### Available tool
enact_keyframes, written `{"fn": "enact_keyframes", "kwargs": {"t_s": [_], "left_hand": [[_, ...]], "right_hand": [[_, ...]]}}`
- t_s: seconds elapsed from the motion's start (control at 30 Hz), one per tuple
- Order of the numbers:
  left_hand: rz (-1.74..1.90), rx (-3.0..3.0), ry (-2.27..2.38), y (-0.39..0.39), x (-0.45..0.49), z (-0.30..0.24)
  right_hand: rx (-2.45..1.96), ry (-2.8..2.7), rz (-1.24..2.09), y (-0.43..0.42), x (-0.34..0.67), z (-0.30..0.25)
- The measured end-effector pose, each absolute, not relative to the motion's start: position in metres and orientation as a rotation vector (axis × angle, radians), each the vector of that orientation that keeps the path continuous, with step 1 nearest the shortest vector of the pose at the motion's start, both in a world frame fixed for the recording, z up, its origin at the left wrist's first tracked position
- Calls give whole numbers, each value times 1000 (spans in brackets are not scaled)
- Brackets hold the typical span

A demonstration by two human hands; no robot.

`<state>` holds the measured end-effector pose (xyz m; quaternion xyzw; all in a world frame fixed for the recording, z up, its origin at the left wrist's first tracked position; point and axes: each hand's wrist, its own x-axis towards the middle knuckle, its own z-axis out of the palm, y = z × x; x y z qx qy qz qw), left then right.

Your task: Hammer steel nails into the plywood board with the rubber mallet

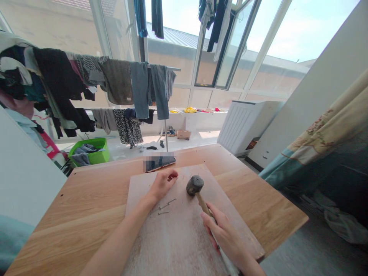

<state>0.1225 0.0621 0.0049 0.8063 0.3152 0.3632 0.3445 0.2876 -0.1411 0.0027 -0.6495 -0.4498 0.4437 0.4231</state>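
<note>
My right hand is wrapped round the wooden handle of a rubber mallet. Its black head hovers over or rests on a pale board; I cannot tell which. Left of the mallet head, my left hand is over the far part of the board, thumb and fingers curled together in a pinch. Whatever is between those fingertips is too small to make out. Several loose nails lie on the board beside my left forearm. Thin upright nails seem to stand in the board just beyond the mallet head.
The board lies on a wooden table. Beyond its far edge is a dark phone-like device, partly blurred. A green basket of clothes, a laundry rack, a white cabinet and a curtain surround the table.
</note>
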Motion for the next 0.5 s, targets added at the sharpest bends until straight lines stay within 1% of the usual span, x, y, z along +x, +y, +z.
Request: {"fn": "enact_keyframes", "kwargs": {"t_s": [0.3,0.5], "left_hand": [[897,2068,870,64,123,3],[928,2041,880,66,123,0]], "right_hand": [[-1640,-1112,1130,-135,288,9],[-1565,-1162,1052,-114,283,36]]}}
